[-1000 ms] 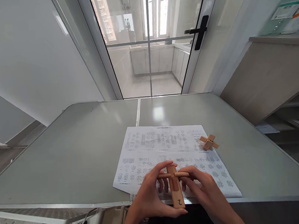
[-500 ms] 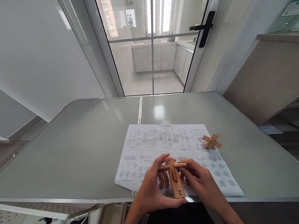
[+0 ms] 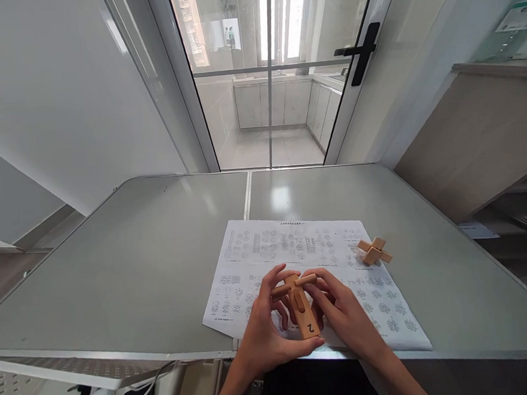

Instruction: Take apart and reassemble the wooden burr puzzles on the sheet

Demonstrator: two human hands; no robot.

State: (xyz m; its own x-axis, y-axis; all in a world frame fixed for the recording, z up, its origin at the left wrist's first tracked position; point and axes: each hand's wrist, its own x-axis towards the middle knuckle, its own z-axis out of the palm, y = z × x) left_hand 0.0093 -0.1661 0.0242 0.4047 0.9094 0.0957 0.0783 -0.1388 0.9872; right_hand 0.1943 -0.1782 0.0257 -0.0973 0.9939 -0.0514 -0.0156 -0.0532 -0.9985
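Note:
Above the near edge of a printed sheet, both my hands grip a cross-shaped wooden puzzle (image 3: 307,322). Its long flat piece has a slot and carries a mark like a "2" at the near end. My left hand (image 3: 268,326) spans that piece, thumb at the near end and a finger at the far end. A rounded wooden bar crosses near the top; my right hand (image 3: 341,309) pinches its right end between thumb and fingers. The printed sheet (image 3: 220,291) shows rows of small diagrams. Part of the puzzle's underside is hidden.
A second small wooden puzzle (image 3: 374,251) rests at the sheet's right edge. The grey table (image 3: 129,279) has a seam down its middle. Beyond stands a glass door with a black handle (image 3: 361,52). A white cable (image 3: 144,392) hangs below the table at left.
My hands have lifted the wooden puzzle slightly up and away from me. The crossbar has tilted, its right end higher than before. The view has shifted a little.

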